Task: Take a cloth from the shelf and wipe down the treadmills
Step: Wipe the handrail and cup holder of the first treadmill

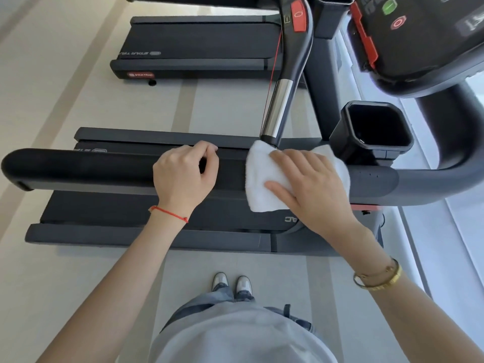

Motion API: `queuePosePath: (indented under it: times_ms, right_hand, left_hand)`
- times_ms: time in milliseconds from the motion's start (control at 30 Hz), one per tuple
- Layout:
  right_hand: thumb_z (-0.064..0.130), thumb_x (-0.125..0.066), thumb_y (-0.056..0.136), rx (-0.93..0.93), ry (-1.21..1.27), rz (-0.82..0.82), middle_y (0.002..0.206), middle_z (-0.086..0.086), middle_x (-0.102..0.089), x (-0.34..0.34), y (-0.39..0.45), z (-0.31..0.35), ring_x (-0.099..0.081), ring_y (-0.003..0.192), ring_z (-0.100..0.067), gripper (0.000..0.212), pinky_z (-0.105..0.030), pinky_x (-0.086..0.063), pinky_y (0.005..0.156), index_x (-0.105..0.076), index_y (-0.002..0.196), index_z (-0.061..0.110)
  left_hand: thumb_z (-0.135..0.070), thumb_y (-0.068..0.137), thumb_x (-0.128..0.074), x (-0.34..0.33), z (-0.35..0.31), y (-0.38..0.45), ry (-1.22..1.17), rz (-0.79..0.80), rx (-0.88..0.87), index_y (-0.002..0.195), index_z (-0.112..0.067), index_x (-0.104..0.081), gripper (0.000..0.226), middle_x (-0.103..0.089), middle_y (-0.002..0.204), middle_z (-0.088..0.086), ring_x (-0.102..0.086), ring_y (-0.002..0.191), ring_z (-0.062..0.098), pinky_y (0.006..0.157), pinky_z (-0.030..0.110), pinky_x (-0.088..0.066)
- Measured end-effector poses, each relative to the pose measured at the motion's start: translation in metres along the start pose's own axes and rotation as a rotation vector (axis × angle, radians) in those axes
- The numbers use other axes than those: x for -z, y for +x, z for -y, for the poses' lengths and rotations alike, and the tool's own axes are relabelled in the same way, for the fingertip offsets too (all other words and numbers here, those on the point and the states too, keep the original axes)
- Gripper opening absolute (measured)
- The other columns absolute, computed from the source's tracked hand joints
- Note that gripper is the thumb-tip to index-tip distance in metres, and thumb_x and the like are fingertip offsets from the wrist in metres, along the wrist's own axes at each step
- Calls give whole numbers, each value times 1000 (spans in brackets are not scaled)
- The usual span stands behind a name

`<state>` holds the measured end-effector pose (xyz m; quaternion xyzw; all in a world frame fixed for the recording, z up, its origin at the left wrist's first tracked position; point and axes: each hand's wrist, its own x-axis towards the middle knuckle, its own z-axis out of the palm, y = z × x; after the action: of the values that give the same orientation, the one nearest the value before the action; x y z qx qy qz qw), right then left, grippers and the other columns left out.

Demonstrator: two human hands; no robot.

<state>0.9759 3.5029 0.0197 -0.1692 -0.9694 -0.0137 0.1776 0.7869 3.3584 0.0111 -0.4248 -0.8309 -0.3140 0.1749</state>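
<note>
The right hand (311, 184) lies flat, fingers spread and fairly straight, pressing a white cloth (264, 179) onto the padded handrail (91, 169) of the near treadmill (157, 239). Just to its left, the left hand (183, 174) rests on the same rail with fingers loosely curled, gripping nothing I can make out. Beyond the right hand's fingertips a chrome grip bar (279, 108) rises; to its right sits a black cup holder (377, 127). Further off lies a second treadmill (199, 43).
</note>
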Motion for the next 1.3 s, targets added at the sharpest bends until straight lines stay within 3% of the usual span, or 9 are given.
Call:
queuePosePath:
  times_ms: [200, 433, 600, 733, 833, 967, 1067, 1200, 1300]
  right_hand:
    - [55, -27, 103, -51, -81, 29, 103, -2, -62, -8, 25, 29, -57, 88, -28, 57, -40, -41, 80, -60, 123, 13]
    - [53, -44, 100, -130, -34, -110, 125, -7, -60, -7, -14, 15, -54, 116, -31, 53, -41, -39, 101, -57, 131, 12]
    - [50, -39, 101, -338, -65, -193, 107, -4, -65, -8, -3, 18, -58, 103, -31, 47, -41, -39, 93, -64, 116, 13]
    - [48, -40, 101, -255, -5, -196, 120, -6, -61, -26, 4, 60, -53, 114, -32, 47, -43, -36, 100, -60, 126, 13]
    - [48, -40, 102, -191, -4, -196, 123, -6, -59, -21, -3, 45, -52, 116, -30, 47, -41, -37, 101, -58, 129, 14]
    - [45, -37, 103, -375, -67, -237, 113, -5, -62, -12, -15, 8, -53, 109, -31, 42, -40, -34, 98, -61, 120, 14]
    - [36, -42, 100, -506, -61, -304, 105, -5, -62, -15, -6, 23, -53, 105, -31, 33, -41, -35, 96, -64, 111, 13]
    - [41, -41, 101, -333, 32, -216, 122, -6, -57, -28, 2, 64, -47, 118, -32, 42, -43, -31, 104, -57, 127, 14]
    - [46, -38, 103, -262, 13, -192, 128, -5, -56, -23, -7, 47, -47, 123, -31, 46, -42, -32, 106, -55, 132, 15]
  left_hand:
    - [-19, 93, -53, -1, 0, -2, 29, -25, 9, 81, -20, -76, 25, -51, 49, -2, -46, 45, 22, 53, 23, -23]
    - [-23, 93, -54, -2, 2, -2, -16, -19, -10, 86, -22, -76, 24, -62, 58, -5, -54, 49, 21, 53, 23, -31]
    - [-25, 93, -53, -2, 2, -2, -42, -25, -1, 87, -22, -76, 24, -66, 61, -5, -57, 51, 21, 51, 25, -38]
    - [-25, 93, -53, -2, 1, -3, -41, -20, 1, 88, -22, -76, 24, -67, 62, -4, -58, 52, 23, 51, 27, -40]
    - [-23, 93, -54, -2, 2, -3, -50, -24, -12, 88, -20, -77, 23, -67, 62, -4, -58, 50, 23, 51, 26, -40]
    - [-23, 93, -56, -1, 1, -2, -70, -23, -7, 89, -20, -76, 21, -69, 64, -5, -59, 52, 23, 52, 29, -45]
    - [-22, 92, -58, 0, 0, -2, -73, -36, -5, 89, -19, -77, 20, -69, 65, -5, -59, 52, 23, 52, 29, -45]
    - [-21, 92, -58, -1, -1, -2, -64, -48, -17, 89, -18, -76, 19, -70, 65, -4, -60, 52, 24, 51, 30, -46]
    - [-21, 92, -58, 0, 0, -2, -74, -48, -15, 90, -17, -76, 19, -71, 68, -5, -61, 53, 23, 53, 30, -47]
